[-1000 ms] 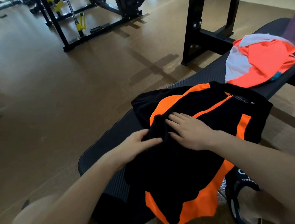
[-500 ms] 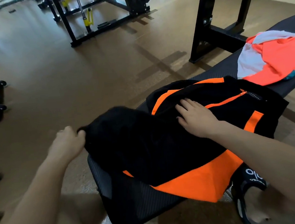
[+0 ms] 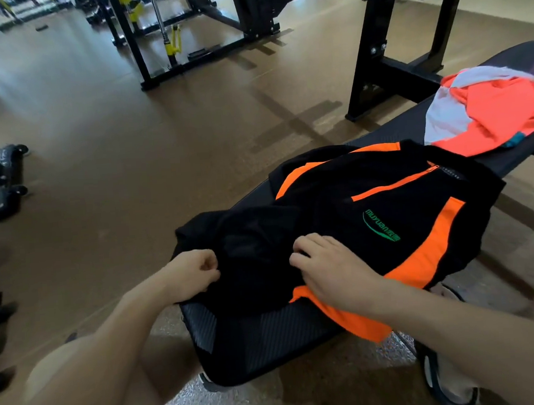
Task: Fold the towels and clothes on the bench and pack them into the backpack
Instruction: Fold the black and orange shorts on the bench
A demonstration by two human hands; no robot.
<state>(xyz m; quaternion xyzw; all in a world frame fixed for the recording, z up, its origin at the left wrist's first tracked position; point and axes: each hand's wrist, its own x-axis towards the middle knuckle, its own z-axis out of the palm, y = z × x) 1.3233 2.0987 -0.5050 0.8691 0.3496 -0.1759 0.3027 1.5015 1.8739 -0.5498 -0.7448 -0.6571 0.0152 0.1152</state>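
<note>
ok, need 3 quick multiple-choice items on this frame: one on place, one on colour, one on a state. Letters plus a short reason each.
1. Where does the coral and white garment lie?
A. on the floor
B. on the bench, beyond the black shirt
C. in the person's lap

2. What colour is the logo on the black shirt?
A. green
B. white
C. blue

3. What is the left hand doing?
A. hanging idle
B. lying flat on the floor
C. gripping black cloth

Answers:
1 B, it rests at the far end of the bench.
2 A, the print is green.
3 C, its fingers curl round the shirt's edge, while the right hand rests on the shirt.
</note>
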